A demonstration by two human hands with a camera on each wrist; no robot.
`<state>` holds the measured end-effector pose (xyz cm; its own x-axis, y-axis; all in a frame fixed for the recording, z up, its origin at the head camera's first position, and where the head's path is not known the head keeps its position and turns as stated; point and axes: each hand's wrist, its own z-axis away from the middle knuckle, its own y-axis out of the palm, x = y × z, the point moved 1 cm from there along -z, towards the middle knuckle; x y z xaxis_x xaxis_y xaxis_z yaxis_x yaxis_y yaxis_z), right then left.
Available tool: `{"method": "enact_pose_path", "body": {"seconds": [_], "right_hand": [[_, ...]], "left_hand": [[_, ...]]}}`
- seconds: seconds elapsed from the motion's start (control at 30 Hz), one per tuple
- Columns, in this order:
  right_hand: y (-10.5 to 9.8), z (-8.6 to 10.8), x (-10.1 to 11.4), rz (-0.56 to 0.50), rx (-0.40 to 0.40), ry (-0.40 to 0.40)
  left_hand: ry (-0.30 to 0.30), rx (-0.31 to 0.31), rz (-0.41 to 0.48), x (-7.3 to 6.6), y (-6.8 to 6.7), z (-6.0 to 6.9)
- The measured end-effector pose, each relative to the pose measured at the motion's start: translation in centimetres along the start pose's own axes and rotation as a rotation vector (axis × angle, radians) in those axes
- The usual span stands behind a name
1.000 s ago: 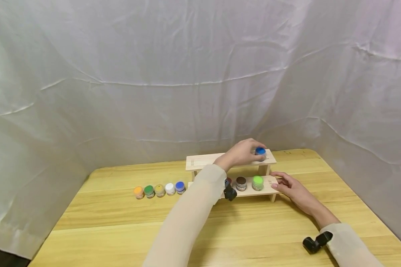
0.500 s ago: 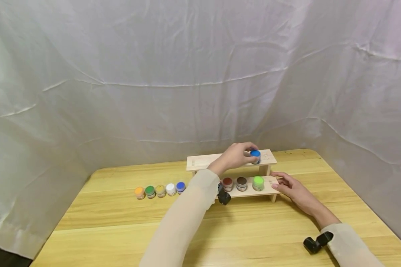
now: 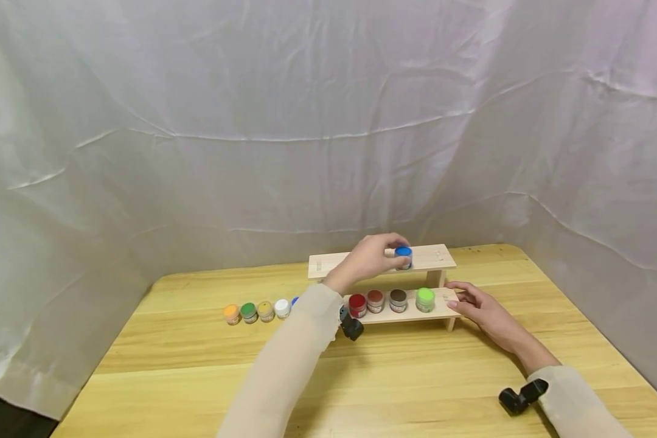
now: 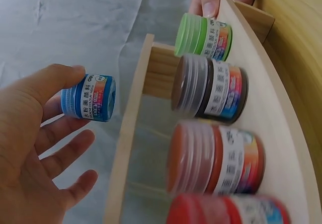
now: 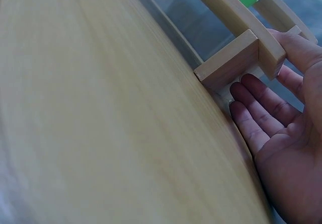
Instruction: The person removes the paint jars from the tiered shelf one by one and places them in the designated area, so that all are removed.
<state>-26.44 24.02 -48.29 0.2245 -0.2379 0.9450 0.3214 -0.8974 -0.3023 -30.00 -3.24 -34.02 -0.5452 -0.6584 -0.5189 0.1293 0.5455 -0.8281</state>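
Observation:
In the head view my left hand [image 3: 369,258] is over the upper step of a two-step wooden rack [image 3: 432,255], pinching a blue-lidded paint jar [image 3: 403,255]. The left wrist view shows the thumb and a finger around this blue jar [image 4: 93,98], other fingers spread. At the lower step's right end, my right hand [image 3: 484,313] holds the board between thumb and finger. Its lower fingers [image 5: 261,105] extend beneath, beside the leg. On the lower step stand a light green jar [image 3: 425,298], a dark brown jar [image 3: 398,300], a reddish-brown jar [image 3: 375,300] and a red jar [image 3: 357,305].
Left of the rack, a row of paint jars stands on the wooden table [image 3: 170,340]: orange [image 3: 231,314], green [image 3: 249,312], yellow [image 3: 265,311], white [image 3: 282,308], and a blue one [image 3: 295,300] partly behind the left sleeve. Grey cloth [image 3: 252,182] hangs behind.
My left hand has moved left along the upper step with the blue paint jar. The reddish-brown and red jars have come into sight past the sleeve. The right hand stays at the rack's end.

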Motion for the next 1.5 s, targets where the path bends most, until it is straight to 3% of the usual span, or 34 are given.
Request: {"method": "enact_pose_path", "body": {"seconds": [0.4, 0.8, 1.2, 1.5], "right_hand": [[-0.4, 0.0, -0.1, -0.024, 0.002, -0.022], [-0.6, -0.3, -0.2, -0.014, 0.002, -0.032], [-0.9, -0.2, -0.3, 0.002, -0.003, -0.037], [-1.0, -0.1, -0.4, 0.017, -0.002, -0.027]], "left_hand": [[0.023, -0.081, -0.054, 0.5, -2.6, 2.7], [0.045, -0.145, -0.148, 1.9, -5.2, 6.7], [0.014, -0.205, -0.154, 4.2, -7.7, 11.4], [-0.054, -0.24, -0.128, 5.9, -9.4, 14.6]]}}
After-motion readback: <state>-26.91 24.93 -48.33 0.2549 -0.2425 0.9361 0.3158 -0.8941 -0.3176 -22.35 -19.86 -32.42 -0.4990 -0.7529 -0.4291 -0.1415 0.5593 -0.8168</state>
